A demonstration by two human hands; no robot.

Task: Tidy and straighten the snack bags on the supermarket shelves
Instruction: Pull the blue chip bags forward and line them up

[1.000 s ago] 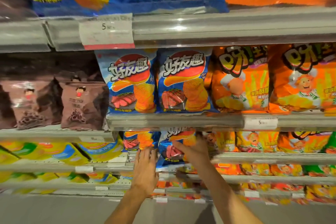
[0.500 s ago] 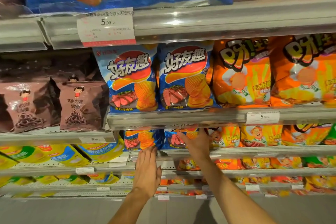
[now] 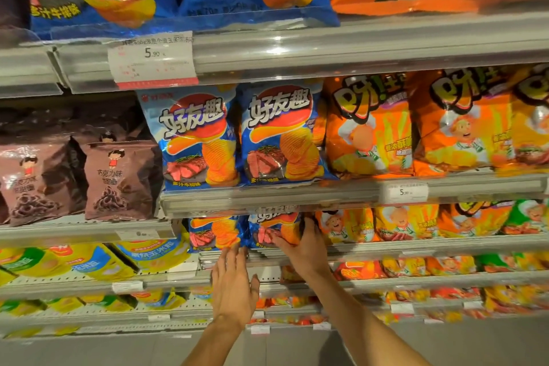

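Note:
Two blue chip bags stand side by side on the third shelf down, partly hidden under the shelf rail above. My right hand [image 3: 306,244] is closed around the lower right edge of the right blue bag [image 3: 274,227]. My left hand [image 3: 234,282] is flat with fingers apart, fingertips just below the left blue bag [image 3: 215,232], holding nothing. Two more upright blue bags [image 3: 196,137] fill the shelf above, beside orange bags [image 3: 368,128].
Brown chocolate-ring bags [image 3: 118,178] sit at the left. Yellow bags [image 3: 98,261] lie on the lower left shelves. Orange and green bags [image 3: 416,223] run along to the right. A price label [image 3: 153,61] hangs on the upper rail [image 3: 356,44].
The right blue bag was pushed back from leaning out to standing under the rail. My right hand moved up and in with it. My left hand stayed just below the left bag.

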